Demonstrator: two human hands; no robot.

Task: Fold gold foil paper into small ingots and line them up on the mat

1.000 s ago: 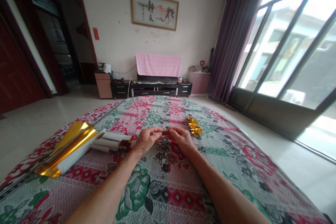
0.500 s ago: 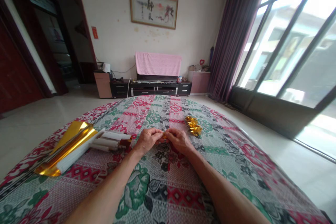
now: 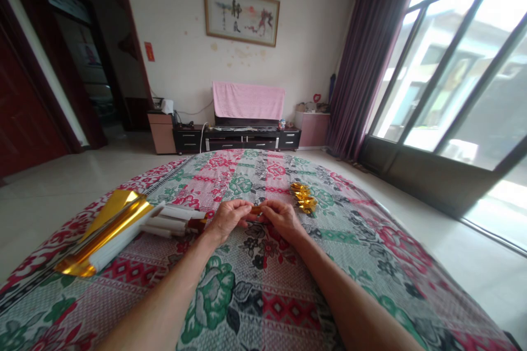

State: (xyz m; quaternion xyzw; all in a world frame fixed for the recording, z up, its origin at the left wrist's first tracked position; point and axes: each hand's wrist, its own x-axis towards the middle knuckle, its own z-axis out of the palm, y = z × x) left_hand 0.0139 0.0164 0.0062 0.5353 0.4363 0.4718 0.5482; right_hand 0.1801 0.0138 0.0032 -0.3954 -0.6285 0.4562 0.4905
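Note:
Over the middle of the patterned tablecloth, my left hand and my right hand meet, fingertips pinched. Between them is a small strip of gold foil, its ends covered by my fingers. Both hands are closed on it. Just beyond my right hand lie several folded gold foil pieces in a short row. To the left of my left hand rest white paper rolls, beside a shiny roll of gold foil.
Beyond the table stands a low black TV cabinet with a pink cloth draped over a screen. A purple curtain and large windows are on the right. At the left is a doorway.
My left hand has shifted slightly left, away from my right hand, so more of the gold foil strip shows between them. The right hand has barely moved.

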